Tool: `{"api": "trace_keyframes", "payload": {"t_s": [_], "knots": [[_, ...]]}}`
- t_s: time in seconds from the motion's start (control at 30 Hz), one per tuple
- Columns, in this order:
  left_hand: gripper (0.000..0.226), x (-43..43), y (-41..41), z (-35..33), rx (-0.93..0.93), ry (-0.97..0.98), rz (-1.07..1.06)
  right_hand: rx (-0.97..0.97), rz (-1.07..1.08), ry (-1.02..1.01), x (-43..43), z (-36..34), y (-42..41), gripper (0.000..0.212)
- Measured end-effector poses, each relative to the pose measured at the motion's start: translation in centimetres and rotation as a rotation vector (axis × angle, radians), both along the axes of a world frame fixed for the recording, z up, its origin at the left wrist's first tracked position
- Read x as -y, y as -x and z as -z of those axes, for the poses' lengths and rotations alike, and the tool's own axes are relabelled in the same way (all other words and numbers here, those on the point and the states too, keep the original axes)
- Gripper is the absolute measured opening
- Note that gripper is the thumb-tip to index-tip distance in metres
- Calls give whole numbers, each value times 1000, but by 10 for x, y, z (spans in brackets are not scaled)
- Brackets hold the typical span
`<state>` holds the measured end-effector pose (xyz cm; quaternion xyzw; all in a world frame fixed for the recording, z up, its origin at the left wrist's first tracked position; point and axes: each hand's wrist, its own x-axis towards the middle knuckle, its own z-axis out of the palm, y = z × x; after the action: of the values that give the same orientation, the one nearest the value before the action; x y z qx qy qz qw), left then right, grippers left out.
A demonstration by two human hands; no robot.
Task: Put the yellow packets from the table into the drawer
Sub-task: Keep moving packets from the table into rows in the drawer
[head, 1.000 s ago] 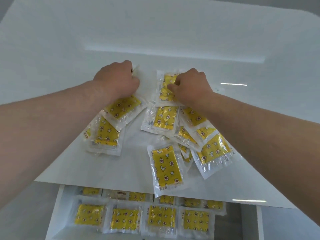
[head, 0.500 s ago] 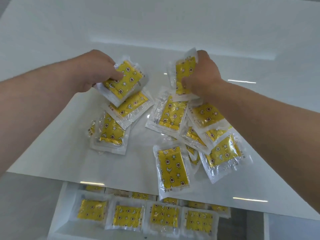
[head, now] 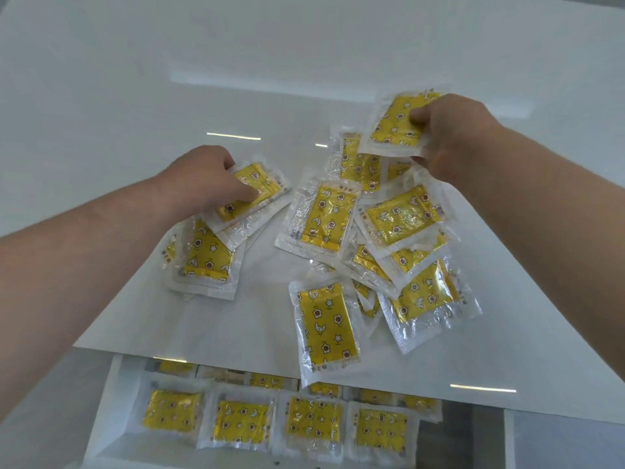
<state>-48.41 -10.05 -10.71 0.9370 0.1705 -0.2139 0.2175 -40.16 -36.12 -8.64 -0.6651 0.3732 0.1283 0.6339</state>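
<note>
Several yellow packets in clear wrap lie scattered on the white table (head: 209, 326). My left hand (head: 203, 177) grips one yellow packet (head: 252, 192) at the left of the pile, low over another packet. My right hand (head: 453, 137) pinches a second packet (head: 394, 125), lifted above the right cluster. One packet (head: 324, 328) lies near the table's front edge. Below the edge the open white drawer (head: 108, 411) holds several packets (head: 241, 426) laid in rows.
The glossy white tabletop stretches far behind the pile. A packet (head: 206, 257) sits under my left forearm's side. At the lower right, a dark gap and a white panel (head: 561, 441) flank the drawer.
Both hands closed on packets and lifted them off the pile. My right hand has carried its packet up and to the right; my left holds its packet lower than a moment ago.
</note>
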Motion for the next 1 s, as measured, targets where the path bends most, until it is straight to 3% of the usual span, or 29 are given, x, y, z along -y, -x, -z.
{"api": "trace_keyframes", "payload": {"t_s": [0.33, 0.4, 0.47, 0.63, 0.77, 0.83, 0.93, 1.0], "knots": [[70, 0, -4, 1, 10, -117, 56, -38, -226, 60, -17, -7, 29, 13], [60, 1, -5, 1, -13, -182, 118, -55, -313, 139, -25, -2, 54, 24], [47, 3, -6, -2, -50, -185, 145, -61, -391, 238, -32, 8, 76, 21], [51, 2, -5, -12, -23, -158, 157, 19, -608, 580, -51, 27, 101, 14], [51, -10, 3, -16, 86, -9, 38, 61, -654, 720, -68, 33, 111, 19], [46, -20, 10, -15, 116, 101, -81, 75, -636, 754, -77, 36, 114, 9], [46, -33, 24, -14, 153, 262, -261, 81, -632, 830, -90, 38, 119, 40], [43, -38, 34, -17, 178, 424, -378, 71, -660, 932, -97, 40, 122, 49]]}}
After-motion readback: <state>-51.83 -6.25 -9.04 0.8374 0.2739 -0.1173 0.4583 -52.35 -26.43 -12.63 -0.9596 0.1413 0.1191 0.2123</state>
